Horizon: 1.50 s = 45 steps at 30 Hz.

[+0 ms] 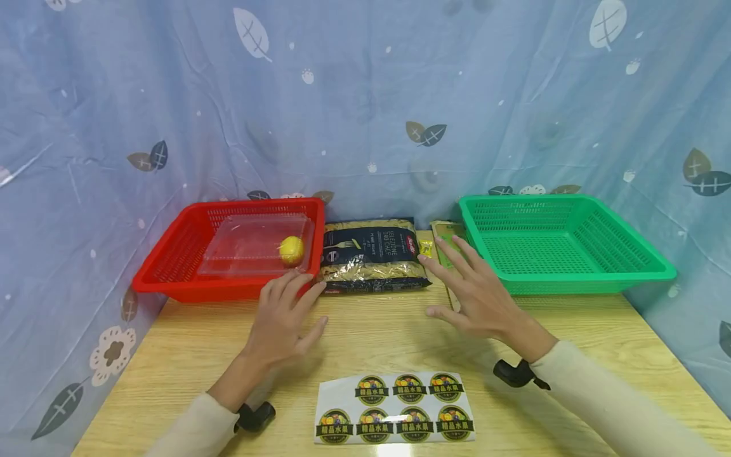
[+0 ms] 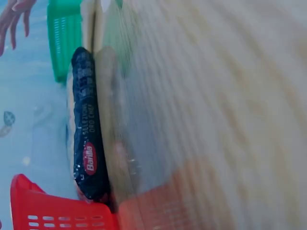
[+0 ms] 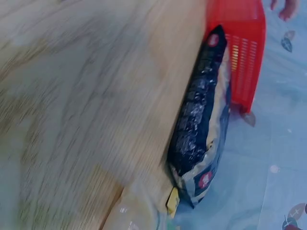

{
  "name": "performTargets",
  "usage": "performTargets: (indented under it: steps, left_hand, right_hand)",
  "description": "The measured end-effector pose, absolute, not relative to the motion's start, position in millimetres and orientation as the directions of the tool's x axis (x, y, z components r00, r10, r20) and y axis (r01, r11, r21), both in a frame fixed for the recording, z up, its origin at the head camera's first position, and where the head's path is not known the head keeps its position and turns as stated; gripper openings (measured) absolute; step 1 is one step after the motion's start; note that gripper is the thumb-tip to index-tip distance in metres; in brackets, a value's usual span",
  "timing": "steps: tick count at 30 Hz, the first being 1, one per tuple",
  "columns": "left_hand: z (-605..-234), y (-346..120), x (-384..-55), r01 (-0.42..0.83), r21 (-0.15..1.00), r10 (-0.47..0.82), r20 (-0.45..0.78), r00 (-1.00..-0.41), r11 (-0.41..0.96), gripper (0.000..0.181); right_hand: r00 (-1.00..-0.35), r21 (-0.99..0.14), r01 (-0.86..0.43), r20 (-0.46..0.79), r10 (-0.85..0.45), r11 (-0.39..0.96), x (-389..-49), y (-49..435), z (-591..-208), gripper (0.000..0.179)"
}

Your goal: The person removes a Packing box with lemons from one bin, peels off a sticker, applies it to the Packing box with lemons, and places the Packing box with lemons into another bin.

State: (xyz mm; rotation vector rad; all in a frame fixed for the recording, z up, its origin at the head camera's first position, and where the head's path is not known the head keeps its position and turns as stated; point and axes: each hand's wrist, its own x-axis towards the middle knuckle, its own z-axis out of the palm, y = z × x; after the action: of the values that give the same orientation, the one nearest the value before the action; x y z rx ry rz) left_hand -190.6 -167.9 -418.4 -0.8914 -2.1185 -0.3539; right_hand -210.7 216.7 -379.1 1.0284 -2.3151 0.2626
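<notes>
My left hand [image 1: 281, 324] hovers in front of the red basket [image 1: 228, 292], fingers spread and holding nothing. Inside that basket lie a clear plastic box [image 1: 240, 244] and a yellow lemon-like fruit [image 1: 292, 251]. Over the table to the right, my right hand [image 1: 474, 292] is also spread and holds nothing. It partly covers a green-and-tan package [image 1: 448, 231] and is close to a small yellow packet [image 1: 426, 248]. Between the hands, further back, lies a bag of penne pasta [image 1: 371, 255]; its dark side shows in the left wrist view [image 2: 88, 129].
A green basket [image 1: 582, 285] stands at the back right, with no contents visible. A sheet of round fruit stickers [image 1: 394, 409] lies at the table's front. Behind everything hangs a blue leaf-patterned curtain [image 1: 365, 95].
</notes>
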Motion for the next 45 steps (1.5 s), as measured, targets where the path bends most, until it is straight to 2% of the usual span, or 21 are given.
performTargets:
  steps: [4, 6, 8, 12, 15, 18, 20, 23, 27, 36, 39, 45]
  left_hand:
    - [-422, -173, -185, 0.723, 0.04, 0.375, 0.834, -0.404, 0.69, 0.042]
    - [-425, -177, -182, 0.722, 0.091, 0.324, 0.85, -0.416, 0.686, 0.039]
    - [-427, -183, -177, 0.704, 0.153, 0.272, 0.849, -0.453, 0.693, 0.035]
    - [-432, -194, -173, 0.634, 0.325, 0.158, 0.797, -0.583, 0.702, 0.023]
    - [-432, -199, -171, 0.513, 0.576, 0.0, 0.665, -0.747, 0.636, 0.008]
    - [-427, -201, -171, 0.308, 0.88, -0.179, 0.39, -0.903, 0.362, 0.015]
    - [-422, -201, -170, 0.148, 0.986, -0.237, 0.163, -0.958, 0.079, 0.02]
    - [-419, -201, -170, 0.028, 0.969, -0.2, -0.022, -0.98, -0.244, 0.018]
    - [-423, -201, -172, -0.009, 0.891, -0.149, -0.087, -0.985, -0.454, 0.012]
    - [-417, -202, -188, 0.048, 0.735, -0.238, -0.156, -0.959, -0.676, 0.016]
    - [-418, -203, -192, 0.087, 0.695, -0.285, -0.175, -0.943, -0.714, 0.014]
    - [-418, -202, -200, 0.21, 0.617, -0.364, -0.134, -0.922, -0.759, 0.019]
  right_hand:
    - [-0.56, -0.024, -0.732, 0.59, -0.581, 0.681, -210, 210, -380, 0.085]
    - [-0.577, -0.071, -0.737, 0.583, -0.571, 0.672, -210, 206, -381, 0.085]
    - [-0.598, -0.127, -0.743, 0.567, -0.567, 0.657, -212, 201, -380, 0.084]
    - [-0.644, -0.26, -0.744, 0.527, -0.554, 0.616, -217, 193, -373, 0.082]
    - [-0.66, -0.322, -0.74, 0.514, -0.548, 0.59, -223, 187, -368, 0.081]
    - [-0.661, -0.361, -0.744, 0.517, -0.544, 0.562, -228, 180, -365, 0.08]
    - [-0.667, -0.389, -0.741, 0.515, -0.538, 0.546, -230, 175, -363, 0.08]
    - [-0.69, -0.433, -0.723, 0.506, -0.518, 0.539, -232, 169, -363, 0.08]
    - [-0.721, -0.483, -0.693, 0.478, -0.501, 0.536, -232, 163, -361, 0.078]
    - [-0.78, -0.578, -0.624, 0.416, -0.468, 0.526, -245, 152, -351, 0.081]
    - [-0.8, -0.618, -0.594, 0.388, -0.457, 0.515, -249, 150, -351, 0.081]
    - [-0.833, -0.692, -0.54, 0.357, -0.423, 0.479, -254, 145, -348, 0.081]
